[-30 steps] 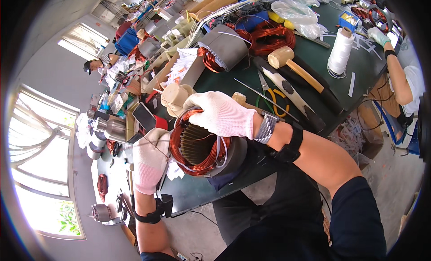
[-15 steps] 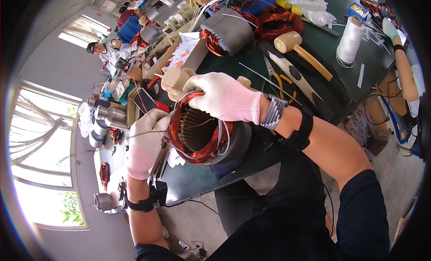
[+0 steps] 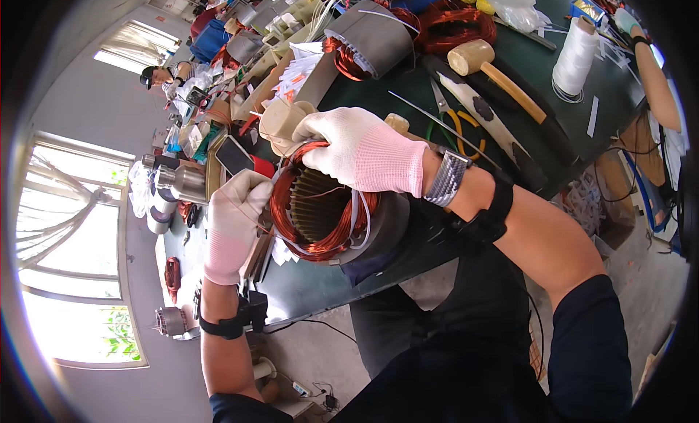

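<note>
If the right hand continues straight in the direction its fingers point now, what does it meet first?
Probably the left hand: the right hand points leftward across the copper winding it already touches. Depth is uncertain.

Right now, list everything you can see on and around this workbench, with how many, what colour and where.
motor stator: one, grey shell with copper-coloured windings, near edge of the bench, between both hands
workbench: one, dark green, across the upper half
second stator: one, grey with copper windings, far middle
loose wire coil: one, copper-coloured, far side
mallet: one, pale wooden head and handle, right of the second stator
thread spool: one, white, far right
pliers: one, yellow handles, behind the right wrist
phone: one, dark, left of the stator
windows: bright, far left
left hand: white glove, on the stator's left rim
right hand: white glove, on the upper windings
</note>
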A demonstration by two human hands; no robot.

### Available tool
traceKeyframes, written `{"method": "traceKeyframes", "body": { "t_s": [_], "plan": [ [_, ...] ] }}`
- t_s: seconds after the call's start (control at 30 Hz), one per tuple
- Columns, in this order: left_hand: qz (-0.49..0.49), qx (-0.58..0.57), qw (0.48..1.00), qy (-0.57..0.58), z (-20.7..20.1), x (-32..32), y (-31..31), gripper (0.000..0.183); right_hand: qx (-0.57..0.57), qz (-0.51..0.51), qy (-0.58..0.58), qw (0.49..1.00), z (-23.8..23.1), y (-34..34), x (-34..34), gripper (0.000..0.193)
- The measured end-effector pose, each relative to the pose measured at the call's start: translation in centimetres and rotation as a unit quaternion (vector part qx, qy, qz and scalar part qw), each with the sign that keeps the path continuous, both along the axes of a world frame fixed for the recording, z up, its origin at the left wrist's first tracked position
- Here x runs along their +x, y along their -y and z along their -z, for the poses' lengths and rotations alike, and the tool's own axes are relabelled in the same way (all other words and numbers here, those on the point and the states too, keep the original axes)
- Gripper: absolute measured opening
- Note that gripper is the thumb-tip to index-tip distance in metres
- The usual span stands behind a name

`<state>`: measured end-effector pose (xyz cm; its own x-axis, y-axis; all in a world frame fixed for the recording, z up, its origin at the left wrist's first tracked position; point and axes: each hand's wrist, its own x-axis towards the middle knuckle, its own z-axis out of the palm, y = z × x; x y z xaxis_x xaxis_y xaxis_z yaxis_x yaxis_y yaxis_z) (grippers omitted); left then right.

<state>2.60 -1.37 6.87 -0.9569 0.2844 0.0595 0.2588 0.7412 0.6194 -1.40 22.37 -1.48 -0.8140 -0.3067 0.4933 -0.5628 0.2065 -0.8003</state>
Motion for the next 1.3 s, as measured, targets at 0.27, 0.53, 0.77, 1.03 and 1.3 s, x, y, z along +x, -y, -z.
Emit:
{"method": "traceKeyframes", "body": {
  "t_s": [0.27,0.53,0.77,1.03,1.3],
  "plan": [
    [-0.051,0.146,0.978,0.137,2.0,-0.5,1.5,0.017,0.008,0.036,-0.037,0.999,0.8,0.0,0.2,0.024],
    [-0.092,0.032,0.995,0.015,1.5,1.6,0.3,0.014,-0.040,0.062,-0.092,0.993,1.4,0.4,0.2,0.021],
    [-0.062,0.017,0.995,0.072,0.7,0.8,0.8,0.029,-0.028,0.053,-0.112,0.992,1.4,0.5,-0.3,0.020],
    [-0.059,0.026,0.996,0.056,2.2,-0.6,1.7,0.038,0.017,0.086,-0.135,0.987,1.7,0.6,-0.3,0.023],
    [-0.021,-0.081,0.996,0.021,0.0,-0.1,0.1,0.024,-0.014,0.060,-0.143,0.988,1.6,0.3,-0.1,0.021]
  ]
}}
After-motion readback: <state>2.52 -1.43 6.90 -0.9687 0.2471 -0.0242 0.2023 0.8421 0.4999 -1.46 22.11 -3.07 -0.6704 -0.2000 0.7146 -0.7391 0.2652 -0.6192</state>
